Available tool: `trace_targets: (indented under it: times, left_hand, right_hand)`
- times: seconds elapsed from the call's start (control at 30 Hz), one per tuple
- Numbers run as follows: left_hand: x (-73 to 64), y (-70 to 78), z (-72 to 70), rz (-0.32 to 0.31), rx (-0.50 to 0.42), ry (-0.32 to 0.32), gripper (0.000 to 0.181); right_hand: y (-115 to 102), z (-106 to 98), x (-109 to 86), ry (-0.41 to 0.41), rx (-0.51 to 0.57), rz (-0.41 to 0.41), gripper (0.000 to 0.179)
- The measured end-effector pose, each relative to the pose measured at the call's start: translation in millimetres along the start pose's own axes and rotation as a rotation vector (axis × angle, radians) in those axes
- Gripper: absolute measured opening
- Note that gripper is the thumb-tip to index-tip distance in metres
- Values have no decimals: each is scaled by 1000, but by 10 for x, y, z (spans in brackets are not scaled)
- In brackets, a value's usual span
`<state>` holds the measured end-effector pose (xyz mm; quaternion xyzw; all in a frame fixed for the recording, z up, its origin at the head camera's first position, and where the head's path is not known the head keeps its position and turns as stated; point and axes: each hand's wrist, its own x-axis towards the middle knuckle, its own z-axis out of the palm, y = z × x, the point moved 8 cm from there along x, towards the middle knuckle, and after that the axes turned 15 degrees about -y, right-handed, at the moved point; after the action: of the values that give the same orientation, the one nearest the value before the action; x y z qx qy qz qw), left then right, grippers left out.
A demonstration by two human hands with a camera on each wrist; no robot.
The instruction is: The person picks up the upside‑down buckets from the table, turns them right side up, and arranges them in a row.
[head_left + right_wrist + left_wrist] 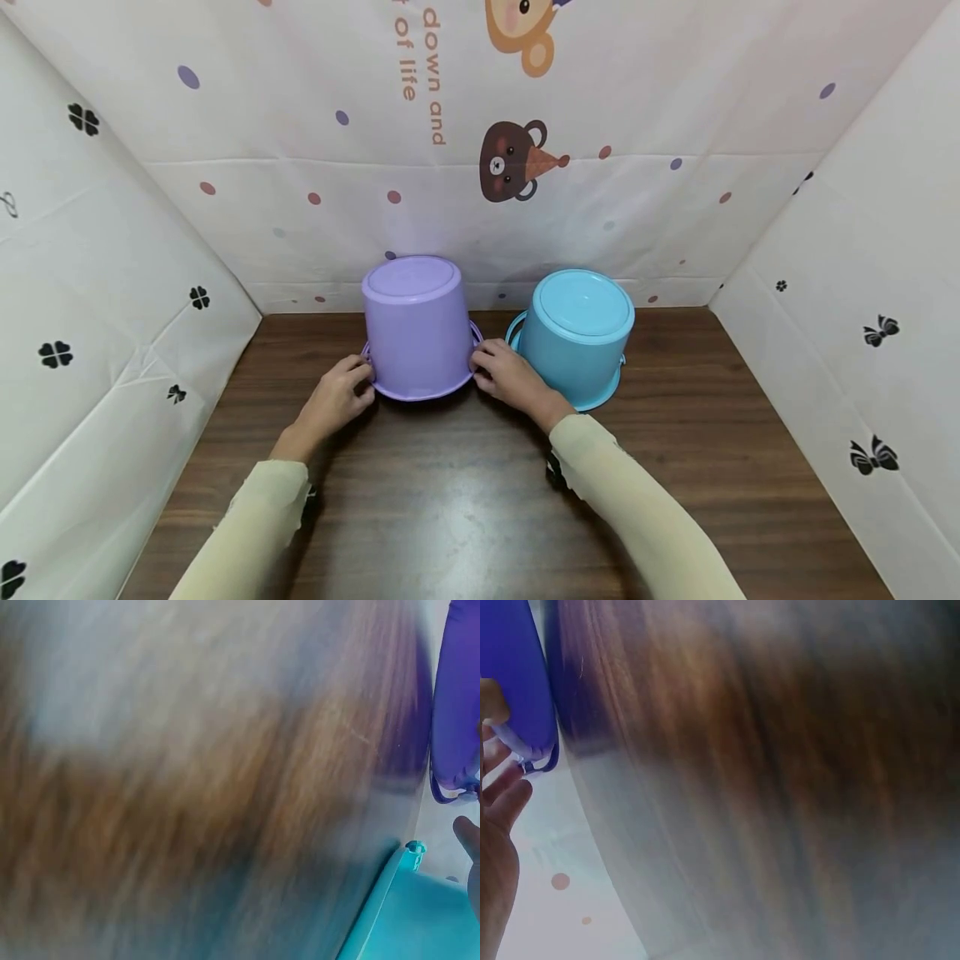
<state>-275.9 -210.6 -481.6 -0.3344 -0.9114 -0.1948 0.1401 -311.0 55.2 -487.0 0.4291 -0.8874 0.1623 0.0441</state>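
A purple bucket (420, 346) stands upside down near the back wall, its base up and its rim low over the tabletop. My left hand (335, 402) grips the left side of its rim, by the handle joint. On the opposite side, my right hand (517, 377) holds the rim with curled fingers. The left wrist view has the purple rim (514, 682) at its left edge, with thumb and fingers around it. In the right wrist view the purple bucket (454, 712) is at the right edge, and most of the hand is out of frame.
An upturned light-blue bucket (573, 358) stands just right of the purple one, close behind my right wrist, its handle (514, 327) sticking out leftward. Brown wood-grain tabletop (450, 500) stretches in front. Printed white sheets form the back wall (300, 242) and both sides.
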Motion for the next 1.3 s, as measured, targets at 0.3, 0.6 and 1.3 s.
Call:
trace_targets:
  times: [0.3, 0.6, 1.3]
  left_hand:
    - [-31, -36, -28, -46, -32, 56, 19]
    - [-53, 29, -93, -69, -38, 124, 17]
    - [-97, 175, -329, -65, -150, 310, 20]
  right_hand:
    - [56, 7, -19, 33, 185, 53, 14]
    - [5, -56, -81, 119, 231, 9, 14]
    - [-99, -199, -204, 274, 273, -47, 17]
